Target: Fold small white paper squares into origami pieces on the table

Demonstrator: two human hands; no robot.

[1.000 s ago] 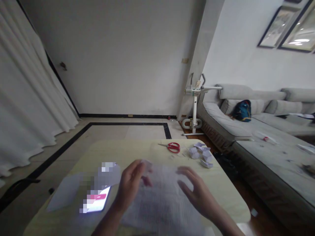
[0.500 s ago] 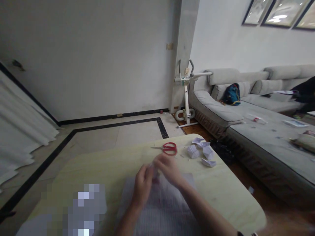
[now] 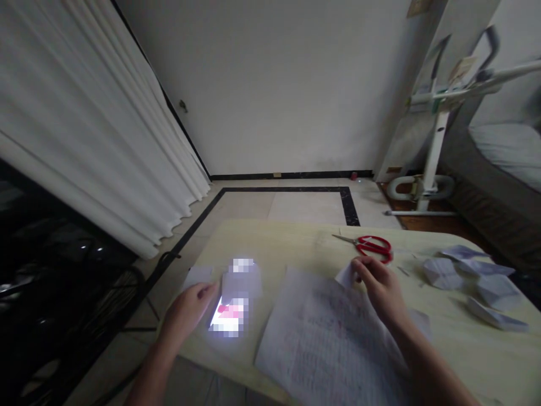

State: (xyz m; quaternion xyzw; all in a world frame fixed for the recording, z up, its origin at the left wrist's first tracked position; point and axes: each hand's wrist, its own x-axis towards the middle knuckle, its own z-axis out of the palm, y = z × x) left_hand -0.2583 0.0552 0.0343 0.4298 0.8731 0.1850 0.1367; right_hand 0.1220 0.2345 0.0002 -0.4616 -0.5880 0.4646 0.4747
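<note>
Both hands had parted since the earlier frame, in which they met over the large written sheet [image 3: 321, 344]. The right hand [image 3: 382, 290] pinched a small white paper [image 3: 345, 276] between thumb and fingers, above the far part of that sheet. The left hand [image 3: 188, 313] extended to the left, fingertips just beside a pale sheet [image 3: 242, 285] that partly covered a lit phone [image 3: 218, 318]; I could not tell whether they gripped anything. I judged the step in hand to be a hold on the small paper, combined with a left-side reach. The next left-hand move called for a light touch, to avoid shifting the phone. I noted lateral room along the tabletop [image 3: 271, 254] between phone and large sheet; the near table edge [image 3: 220, 366] limited low travel. Red-handled scissors [image 3: 374, 238] lay just beyond the right hand, with folded paper pieces [image 3: 443, 274] farther right.
</note>
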